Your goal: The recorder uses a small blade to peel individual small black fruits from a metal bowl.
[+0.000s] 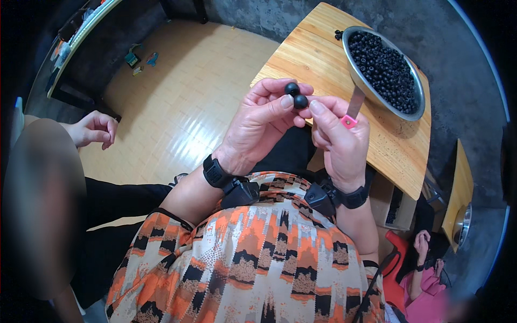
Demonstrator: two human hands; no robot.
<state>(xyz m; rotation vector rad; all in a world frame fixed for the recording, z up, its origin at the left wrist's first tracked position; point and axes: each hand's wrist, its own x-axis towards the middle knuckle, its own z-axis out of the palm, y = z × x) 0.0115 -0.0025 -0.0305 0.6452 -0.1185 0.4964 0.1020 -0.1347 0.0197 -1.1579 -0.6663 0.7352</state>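
Note:
My left hand (256, 116) is closed around two small black balls (300, 102), which touch each other between its thumb and fingers. My right hand (339, 137) meets it from the right, with thumb and forefinger pinched near the lower ball. Tucked in the right hand's curled fingers is a small knife (356, 101) with a pink handle, its flat metal blade pointing up and away. Most of the handle is hidden by the hand. Beyond my hands, a metal bowl (371, 92) full of small black pieces (379, 67), many ring-shaped, stands on the wooden table (307, 48).
A few black pieces (338, 35) lie beside the bowl. Under the table stands a cardboard box (383, 198). Another person's hand (97, 129) shows at left; a person in pink (428, 296) sits lower right near a red chair (396, 253). A second wooden table (458, 188) holds a metal bowl.

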